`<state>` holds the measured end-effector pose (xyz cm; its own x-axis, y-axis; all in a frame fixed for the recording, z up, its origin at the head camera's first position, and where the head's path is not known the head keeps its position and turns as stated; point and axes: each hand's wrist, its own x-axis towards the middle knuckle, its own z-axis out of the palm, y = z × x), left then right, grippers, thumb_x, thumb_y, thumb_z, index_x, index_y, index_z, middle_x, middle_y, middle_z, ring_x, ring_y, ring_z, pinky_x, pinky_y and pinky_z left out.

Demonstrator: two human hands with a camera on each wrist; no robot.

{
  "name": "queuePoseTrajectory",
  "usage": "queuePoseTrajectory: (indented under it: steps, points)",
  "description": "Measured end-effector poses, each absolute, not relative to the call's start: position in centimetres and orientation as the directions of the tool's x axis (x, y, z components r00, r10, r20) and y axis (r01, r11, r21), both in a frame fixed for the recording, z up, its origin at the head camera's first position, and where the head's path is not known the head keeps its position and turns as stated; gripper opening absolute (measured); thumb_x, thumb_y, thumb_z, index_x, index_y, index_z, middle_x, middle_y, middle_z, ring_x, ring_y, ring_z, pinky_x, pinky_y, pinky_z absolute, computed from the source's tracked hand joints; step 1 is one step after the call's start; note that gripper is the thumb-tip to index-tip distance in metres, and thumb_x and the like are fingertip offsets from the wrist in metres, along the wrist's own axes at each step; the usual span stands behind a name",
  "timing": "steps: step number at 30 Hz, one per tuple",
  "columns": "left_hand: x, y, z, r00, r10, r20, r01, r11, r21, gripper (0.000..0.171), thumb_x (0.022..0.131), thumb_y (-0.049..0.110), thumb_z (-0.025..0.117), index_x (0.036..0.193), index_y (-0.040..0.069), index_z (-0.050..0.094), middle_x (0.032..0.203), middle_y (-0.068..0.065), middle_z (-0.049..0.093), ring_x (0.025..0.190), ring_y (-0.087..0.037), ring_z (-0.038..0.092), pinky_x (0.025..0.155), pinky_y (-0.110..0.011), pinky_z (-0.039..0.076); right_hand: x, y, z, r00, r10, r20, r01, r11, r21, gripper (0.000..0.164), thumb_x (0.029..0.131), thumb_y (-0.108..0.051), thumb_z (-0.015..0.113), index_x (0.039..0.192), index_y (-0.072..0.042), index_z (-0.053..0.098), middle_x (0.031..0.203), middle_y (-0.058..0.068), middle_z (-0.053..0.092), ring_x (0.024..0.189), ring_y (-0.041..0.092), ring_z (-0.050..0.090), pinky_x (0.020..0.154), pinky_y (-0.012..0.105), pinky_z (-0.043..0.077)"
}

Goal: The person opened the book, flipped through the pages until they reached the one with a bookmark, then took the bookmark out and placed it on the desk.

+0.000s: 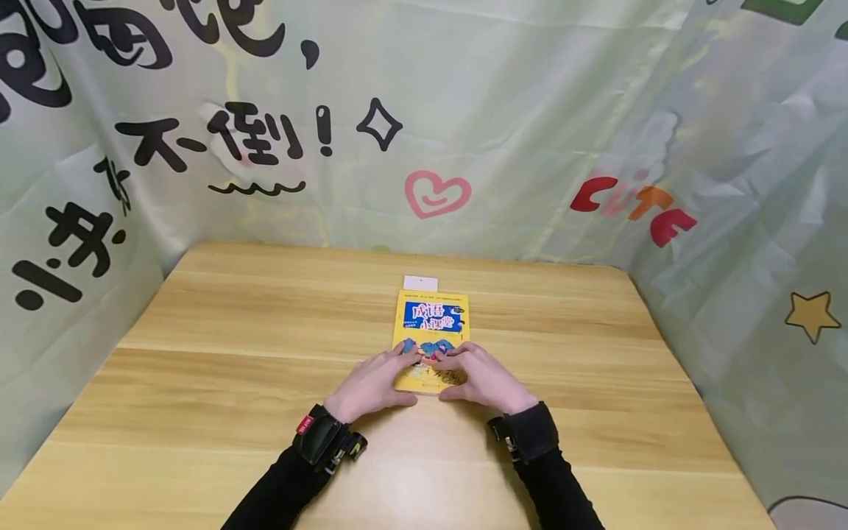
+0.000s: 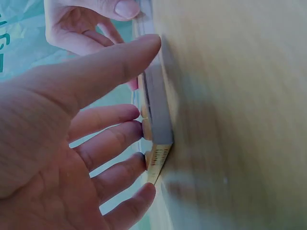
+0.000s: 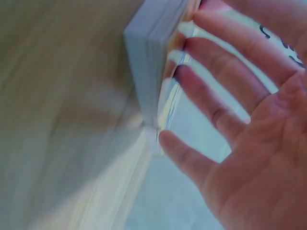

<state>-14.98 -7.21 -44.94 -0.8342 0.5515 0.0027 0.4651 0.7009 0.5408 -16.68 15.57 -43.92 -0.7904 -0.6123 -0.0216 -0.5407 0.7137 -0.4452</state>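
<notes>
A yellow book (image 1: 432, 313) with a blue title panel lies flat on the wooden table, its page edges (image 2: 158, 105) showing in both wrist views. My left hand (image 1: 374, 379) rests its fingertips on the lower part of the cover, with the thumb by the near edge. From the other side, my right hand (image 1: 486, 379) touches the cover with its fingertips, and its thumb also lies near that edge. Fingers of both hands are spread and fairly straight. In the right wrist view, the right hand (image 3: 259, 129) has its little finger close to the book's side.
A small white card (image 1: 420, 283) sticks out beyond the book's far edge. The wooden table (image 1: 265, 309) is bounded at the back and sides by a printed fabric backdrop (image 1: 517, 140) with lettering, a heart and a star.
</notes>
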Motion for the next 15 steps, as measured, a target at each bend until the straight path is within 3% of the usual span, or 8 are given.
queuePoseTrajectory:
  steps: [3, 10, 15]
  points:
    - [-14.85, -7.21, -44.75, -0.840, 0.543, 0.017, 0.473, 0.716, 0.513, 0.071, 0.081, 0.032, 0.075, 0.142, 0.007, 0.048, 0.147, -0.024, 0.036, 0.129, -0.039, 0.040, 0.098, -0.061, 0.040, -16.65, 15.67, -43.89, -0.786, -0.617, -0.037, -0.544, 0.718, -0.434, 0.057, 0.074, -0.031, 0.081, 0.126, -0.014, 0.065, 0.132, 0.007, 0.059, 0.115, 0.026, 0.048, 0.099, 0.047, 0.044]
    - [-14.73, -7.21, -44.59, -0.843, 0.537, 0.037, 0.485, 0.729, 0.483, 0.064, 0.080, 0.034, 0.075, 0.137, 0.013, 0.055, 0.145, -0.022, 0.041, 0.110, -0.035, 0.055, 0.083, -0.051, 0.052, -16.48, 15.75, -43.70, -0.772, -0.633, -0.062, -0.556, 0.719, -0.417, 0.055, 0.073, -0.025, 0.082, 0.125, -0.014, 0.067, 0.135, 0.011, 0.056, 0.136, 0.036, 0.030, 0.113, 0.059, 0.018]
    - [-14.62, -7.22, -44.43, -0.847, 0.531, 0.023, 0.477, 0.742, 0.470, 0.064, 0.080, 0.037, 0.075, 0.137, 0.015, 0.056, 0.144, -0.021, 0.043, 0.096, -0.027, 0.056, 0.071, -0.043, 0.051, -16.14, 15.74, -43.31, -0.797, -0.589, -0.137, -0.470, 0.745, -0.474, 0.053, 0.076, -0.026, 0.080, 0.126, -0.018, 0.066, 0.146, 0.019, 0.042, 0.132, 0.050, 0.027, 0.104, 0.066, 0.028]
